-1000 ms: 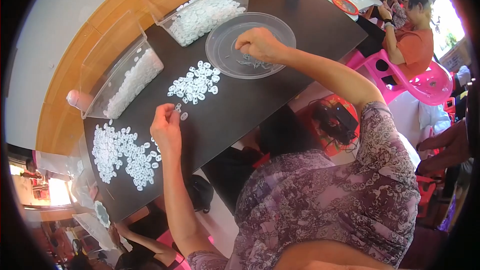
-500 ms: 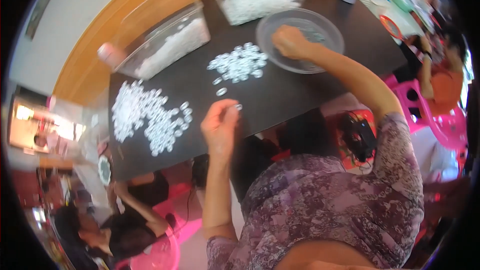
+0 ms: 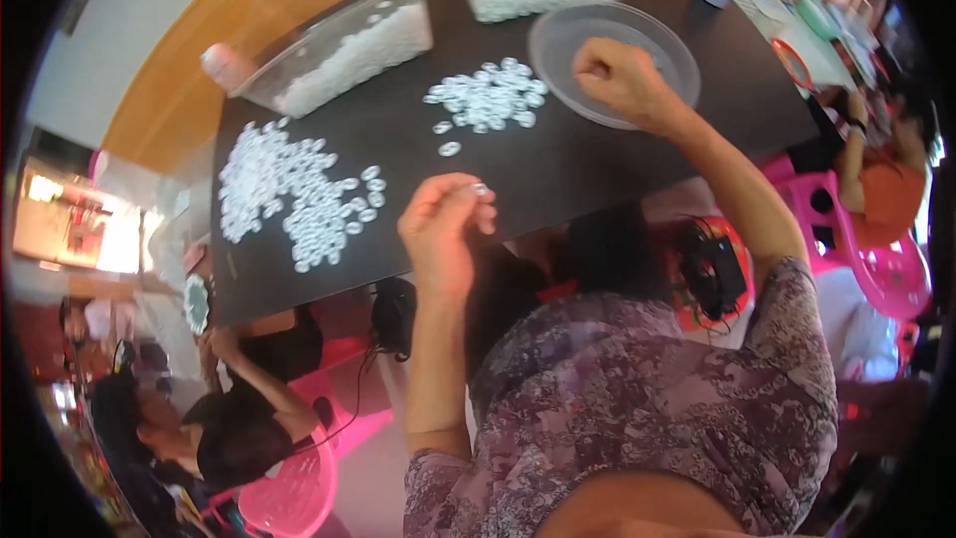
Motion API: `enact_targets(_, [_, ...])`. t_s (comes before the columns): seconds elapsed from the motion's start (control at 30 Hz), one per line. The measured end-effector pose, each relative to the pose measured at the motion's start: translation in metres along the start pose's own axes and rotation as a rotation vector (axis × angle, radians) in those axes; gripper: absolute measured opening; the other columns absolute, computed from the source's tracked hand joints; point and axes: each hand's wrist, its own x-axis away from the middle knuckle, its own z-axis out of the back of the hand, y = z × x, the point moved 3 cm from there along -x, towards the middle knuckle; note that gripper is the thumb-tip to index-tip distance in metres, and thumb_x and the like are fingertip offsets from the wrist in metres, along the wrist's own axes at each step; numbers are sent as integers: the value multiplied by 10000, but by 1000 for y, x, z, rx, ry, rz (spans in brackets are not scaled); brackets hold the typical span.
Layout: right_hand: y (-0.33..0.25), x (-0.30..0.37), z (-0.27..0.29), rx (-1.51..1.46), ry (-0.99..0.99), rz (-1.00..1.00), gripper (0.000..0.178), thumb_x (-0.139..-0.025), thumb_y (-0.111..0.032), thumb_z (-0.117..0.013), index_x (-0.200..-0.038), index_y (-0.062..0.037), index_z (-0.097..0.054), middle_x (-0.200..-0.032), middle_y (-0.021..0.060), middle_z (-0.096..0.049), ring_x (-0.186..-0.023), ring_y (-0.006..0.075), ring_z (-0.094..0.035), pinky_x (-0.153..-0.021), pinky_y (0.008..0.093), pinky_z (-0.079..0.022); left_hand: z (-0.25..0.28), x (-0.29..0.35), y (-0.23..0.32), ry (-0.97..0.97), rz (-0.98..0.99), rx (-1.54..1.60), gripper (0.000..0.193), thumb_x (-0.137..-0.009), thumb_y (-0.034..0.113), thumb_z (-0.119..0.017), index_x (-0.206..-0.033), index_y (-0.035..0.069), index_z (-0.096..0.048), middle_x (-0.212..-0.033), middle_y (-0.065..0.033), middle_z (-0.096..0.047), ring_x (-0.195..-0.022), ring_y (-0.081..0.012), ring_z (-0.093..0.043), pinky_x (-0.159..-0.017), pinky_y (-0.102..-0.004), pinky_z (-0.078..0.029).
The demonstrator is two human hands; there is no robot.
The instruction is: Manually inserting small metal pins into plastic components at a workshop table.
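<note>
Up front, left hand (image 3: 443, 224) pinches a small clear ring (image 3: 480, 189)

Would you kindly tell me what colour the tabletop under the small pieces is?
The tabletop is black, seen best in the head view.

bare black table (image 3: 597, 174) between white ring piles (image 3: 299, 189), clear bowl (image 3: 558, 40)
</note>
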Motion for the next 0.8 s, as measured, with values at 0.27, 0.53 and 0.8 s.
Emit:
enact_targets(0.27, [-71, 43, -47, -445, -143, 3, 73, -802, -44, -620, -873, -49, -633, -812, 0, -538, -709, 65, -503, -618, 209, -410, -9, 17, -4, -31, -12, 90, 87, -828, -14, -484, -849, -38, -564, -756, -121, -599, -567, -147, -547, -493, -251, -445])
enact_targets(0.53, [-85, 69, -77, -648, -226, -163, 80, -805, -22, -615, -882, -6, -622, -817, 10, -576, -729, 62, -534, -634, 216, -435, -13, 36, -10, -2, -119, -37, 156, -850, 13, -586, -995, -45, -577, -783, -60, -590, -639, -103, -549, -554, -210, -459])
enact_targets(0.8, [-86, 74, -78, -800, -206, -311, 122, -793, -14, -629, -901, 16, -582, -811, 25, -603, -757, 63, -559, -672, 221, -469, -5, 42, -16, -46, -123, -109, 204, -844, 24, -609, -1033, -38, -568, -812, -41, -589, -667, -85, -547, -577, -202, -458])
